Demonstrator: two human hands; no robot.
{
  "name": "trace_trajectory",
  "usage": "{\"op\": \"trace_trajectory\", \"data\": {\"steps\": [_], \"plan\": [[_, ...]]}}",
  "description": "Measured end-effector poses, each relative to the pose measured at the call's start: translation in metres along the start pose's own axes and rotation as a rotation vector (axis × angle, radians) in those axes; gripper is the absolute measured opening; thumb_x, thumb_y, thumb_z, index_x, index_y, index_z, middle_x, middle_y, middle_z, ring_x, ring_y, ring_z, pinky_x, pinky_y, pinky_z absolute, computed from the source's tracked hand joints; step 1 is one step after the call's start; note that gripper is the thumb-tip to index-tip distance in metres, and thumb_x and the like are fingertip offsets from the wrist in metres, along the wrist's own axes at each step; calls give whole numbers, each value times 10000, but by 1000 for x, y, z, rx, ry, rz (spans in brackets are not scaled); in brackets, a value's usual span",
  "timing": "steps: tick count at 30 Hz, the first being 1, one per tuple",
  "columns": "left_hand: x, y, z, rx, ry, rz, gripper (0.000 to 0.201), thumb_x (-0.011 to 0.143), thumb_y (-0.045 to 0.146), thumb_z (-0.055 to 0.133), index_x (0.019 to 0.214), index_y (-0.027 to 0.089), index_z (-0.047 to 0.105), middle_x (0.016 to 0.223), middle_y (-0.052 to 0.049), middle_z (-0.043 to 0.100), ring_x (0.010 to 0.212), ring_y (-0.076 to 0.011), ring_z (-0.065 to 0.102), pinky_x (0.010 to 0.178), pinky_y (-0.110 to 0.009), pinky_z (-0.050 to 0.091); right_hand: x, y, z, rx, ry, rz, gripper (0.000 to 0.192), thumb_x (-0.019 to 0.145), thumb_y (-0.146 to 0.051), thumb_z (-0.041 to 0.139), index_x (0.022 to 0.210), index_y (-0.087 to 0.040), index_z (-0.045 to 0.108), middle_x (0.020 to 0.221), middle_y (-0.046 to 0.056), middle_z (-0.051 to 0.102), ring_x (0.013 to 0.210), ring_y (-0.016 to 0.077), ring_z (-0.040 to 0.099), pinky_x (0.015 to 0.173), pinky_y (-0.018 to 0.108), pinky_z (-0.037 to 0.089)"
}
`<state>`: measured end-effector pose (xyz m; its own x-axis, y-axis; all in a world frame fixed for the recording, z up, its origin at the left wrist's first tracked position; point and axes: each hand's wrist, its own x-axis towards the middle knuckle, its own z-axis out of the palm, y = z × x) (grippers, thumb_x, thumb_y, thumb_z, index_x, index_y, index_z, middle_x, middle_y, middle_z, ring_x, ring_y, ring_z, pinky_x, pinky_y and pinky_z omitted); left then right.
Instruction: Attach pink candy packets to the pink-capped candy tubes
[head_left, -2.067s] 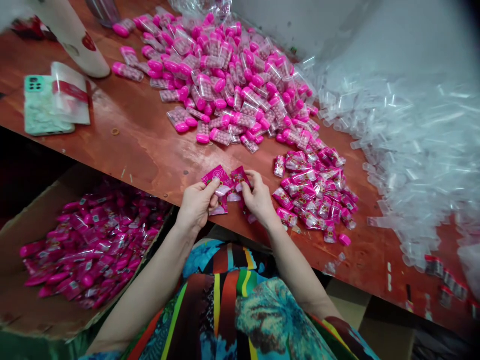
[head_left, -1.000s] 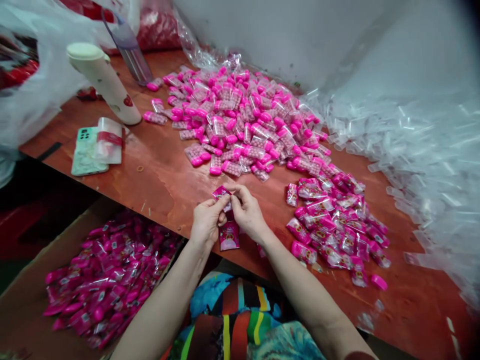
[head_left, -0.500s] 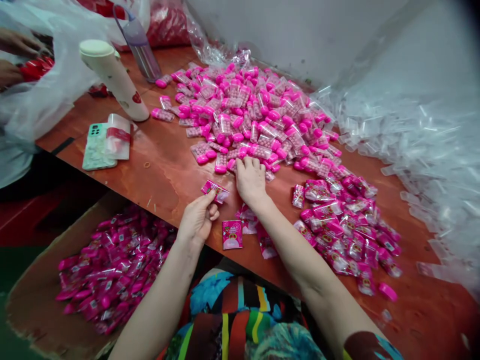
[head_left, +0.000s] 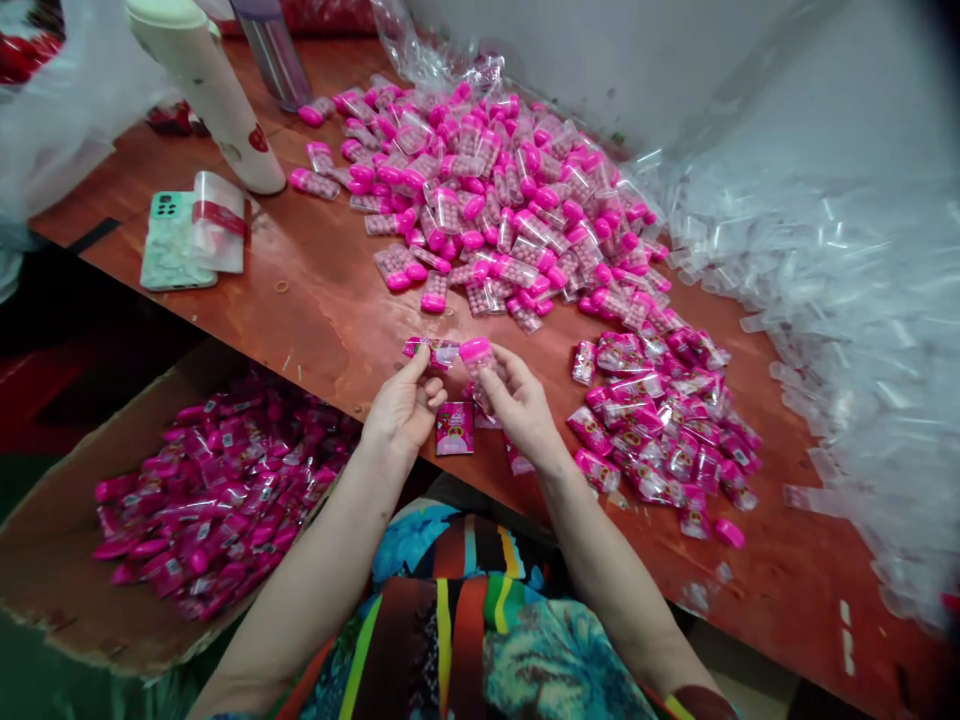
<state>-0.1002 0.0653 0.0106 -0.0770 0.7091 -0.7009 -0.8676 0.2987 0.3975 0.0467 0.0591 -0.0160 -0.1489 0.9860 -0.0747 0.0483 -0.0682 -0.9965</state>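
My left hand pinches a printed pink wrapper sleeve between thumb and fingers near the table's front edge. Close beside it, my right hand is closed around a small clear candy bottle with a bright pink cap, which points toward the wrapper. Below my hands a flat printed wrapper lies on the table, and others are partly covered by my right hand. Beyond them spreads a heap of pink-capped candy bottles with small round candies inside. To the right lies a pile of wrapped bottles.
A cardboard box holding many wrapped bottles stands below the table at the left. On the table are a phone, a cream tumbler and a purple-topped bottle. Clear empty plastic containers are heaped at the right.
My right hand has come back from the heap with a candy bottle and now holds it beside the wrapper in my left hand. The view has tilted down slightly.
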Motion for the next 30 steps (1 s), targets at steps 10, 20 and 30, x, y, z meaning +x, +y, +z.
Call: {"op": "trace_trajectory", "data": {"steps": [10,20,30], "plan": [[-14,-31,4,12,-119,-50,262,834,210,796,739,159,557,598,62,560,367,-9,323,318,-153,244,-35,3,-1,104,172,7,463,930,-504,605,1279,-232,467,1018,57,691,834,165,682,625,275,546],[-25,-54,5,146,-226,-37,295,779,281,848,747,139,592,593,66,533,370,-6,338,328,-158,252,-61,-2,-15,152,174,5,452,928,-503,626,1259,-229,486,950,44,691,881,192,700,659,309,568],[-31,-71,-4,396,-458,-119,376,732,391,874,701,122,613,507,64,453,387,-8,305,357,-144,216,-82,-1,-32,-132,109,-33,503,983,-431,548,1416,-247,371,951,46,708,792,196,692,769,374,575]]}}
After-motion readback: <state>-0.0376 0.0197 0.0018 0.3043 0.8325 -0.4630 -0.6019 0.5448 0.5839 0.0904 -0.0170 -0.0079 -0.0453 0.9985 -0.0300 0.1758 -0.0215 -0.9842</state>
